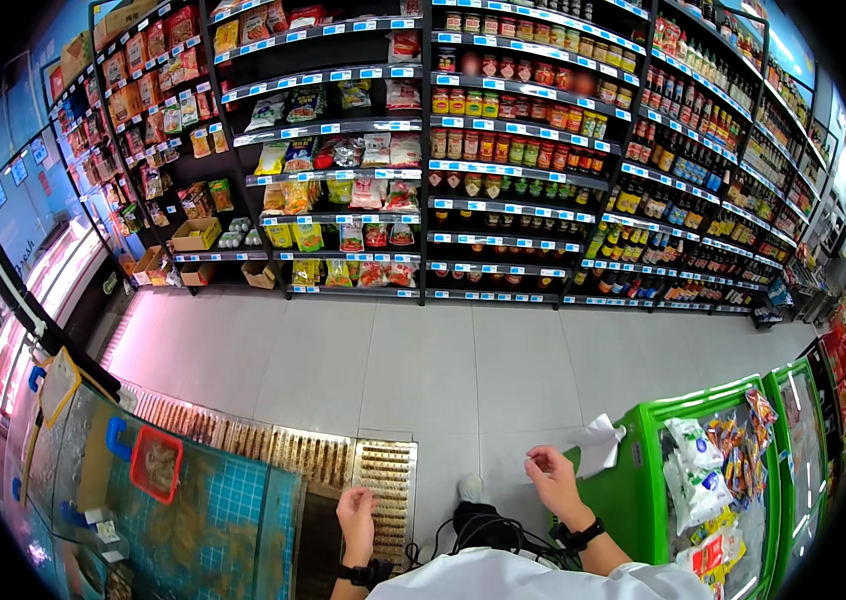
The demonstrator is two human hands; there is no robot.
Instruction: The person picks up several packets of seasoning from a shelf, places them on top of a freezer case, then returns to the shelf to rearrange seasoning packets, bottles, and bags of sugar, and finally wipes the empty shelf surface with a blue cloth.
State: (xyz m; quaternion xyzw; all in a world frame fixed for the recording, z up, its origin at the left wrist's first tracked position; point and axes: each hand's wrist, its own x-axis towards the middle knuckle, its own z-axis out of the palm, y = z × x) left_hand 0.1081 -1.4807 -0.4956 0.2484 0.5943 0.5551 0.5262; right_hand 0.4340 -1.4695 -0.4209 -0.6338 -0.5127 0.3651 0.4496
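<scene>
My left hand (357,516) is held in front of my body at the lower middle, over the metal floor grating, with its fingers curled; whether they are fully closed is unclear. My right hand (552,474) is raised to the right of it, thumb and fingers bent and slightly apart, with nothing seen between them. Each wrist wears a black band. Just right of my right hand, white paper (600,444) sticks out at the corner of a green chest freezer (644,480). Black cables (494,529) loop near my waist, and one shoe (471,487) shows on the floor.
A glass water tank (235,487) with a red plastic basket (157,463) stands at lower left. Metal grating (385,480) runs beside it. Bagged goods (697,480) lie in the freezer. Shelves of jars, bottles and packets (513,135) span the far side beyond grey floor tiles (423,360).
</scene>
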